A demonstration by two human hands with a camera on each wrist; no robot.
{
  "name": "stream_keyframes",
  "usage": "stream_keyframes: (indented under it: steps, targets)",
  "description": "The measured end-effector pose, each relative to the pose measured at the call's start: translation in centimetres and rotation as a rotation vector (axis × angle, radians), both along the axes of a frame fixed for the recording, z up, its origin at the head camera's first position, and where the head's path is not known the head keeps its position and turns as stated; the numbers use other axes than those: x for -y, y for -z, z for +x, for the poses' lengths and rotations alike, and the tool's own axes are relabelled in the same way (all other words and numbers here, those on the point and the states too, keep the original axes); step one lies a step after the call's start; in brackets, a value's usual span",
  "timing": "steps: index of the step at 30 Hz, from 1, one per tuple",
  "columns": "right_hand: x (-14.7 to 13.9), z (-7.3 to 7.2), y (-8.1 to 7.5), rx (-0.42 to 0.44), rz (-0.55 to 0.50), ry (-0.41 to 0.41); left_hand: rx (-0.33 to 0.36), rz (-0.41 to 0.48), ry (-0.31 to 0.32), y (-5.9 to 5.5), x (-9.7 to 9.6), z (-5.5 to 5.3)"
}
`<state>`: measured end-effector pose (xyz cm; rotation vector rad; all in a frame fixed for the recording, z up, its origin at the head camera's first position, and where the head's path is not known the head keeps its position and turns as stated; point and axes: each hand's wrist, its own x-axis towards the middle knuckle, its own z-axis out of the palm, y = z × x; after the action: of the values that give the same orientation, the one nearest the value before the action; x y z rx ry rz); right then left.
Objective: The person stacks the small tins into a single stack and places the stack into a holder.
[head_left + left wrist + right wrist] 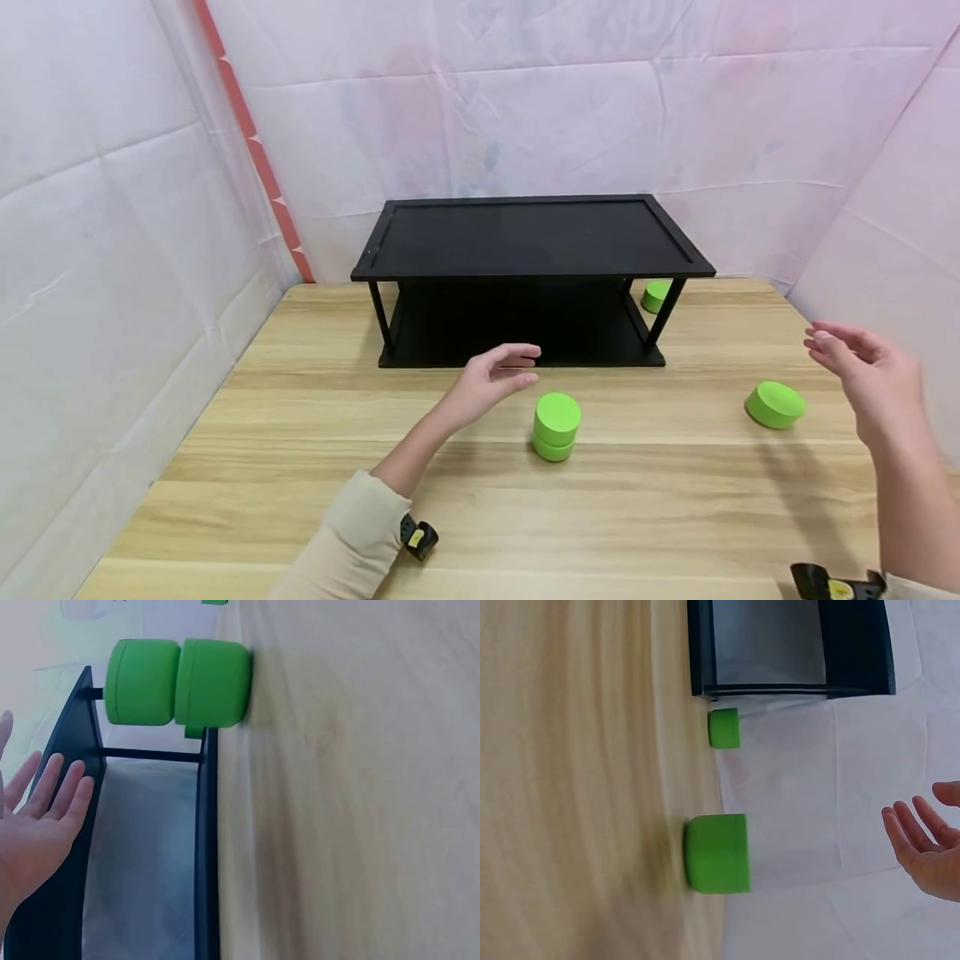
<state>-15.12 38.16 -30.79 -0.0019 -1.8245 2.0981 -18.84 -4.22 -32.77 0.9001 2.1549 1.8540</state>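
Note:
My left hand (491, 385) hovers over the table, its fingers loosely bent with nothing between them. Just right of it stands a stack of two short green cylinders, an upper one (557, 417) on a lower one (553, 452). In the left wrist view, fingers (64, 787) spread apart beside the same stack (142, 682). Over on the right, my right hand (877, 375) is raised above the table, relaxed and holding nothing. A single green cylinder (776, 405) sits on the table to its left. The right wrist view shows that cylinder (718, 853) with the hand (930, 851) well apart from it.
A black two-tier shelf (525, 237) stands at the back of the wooden table (300, 467). Behind its right front post is another green cylinder (655, 295). White sheeting (525, 125) hangs behind and at both sides, with a red strip (255, 142) at the left corner.

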Motion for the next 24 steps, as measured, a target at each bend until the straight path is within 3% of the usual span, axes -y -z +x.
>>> stream_keyframes:
  steps: [7, 16, 20, 24]
  targets:
    - [-0.7, 0.1, 1.1, 0.098, 0.064, 0.064, 0.048, -0.068, 0.115, 3.2, -0.6, -1.7]
    - [-1.9, 0.2, 2.8, 0.228, 0.333, 0.205, 0.086, -0.186, 0.250, 4.8, -1.0, -2.2]
    - [-2.4, 0.0, 3.7, 0.255, 0.325, 0.179, 0.099, -0.245, 0.263, 5.4, -1.3, -2.3]
    - [-3.1, 0.0, 4.7, 0.297, 0.386, 0.145, 0.108, -0.289, 0.251, 5.8, -1.5, -2.2]
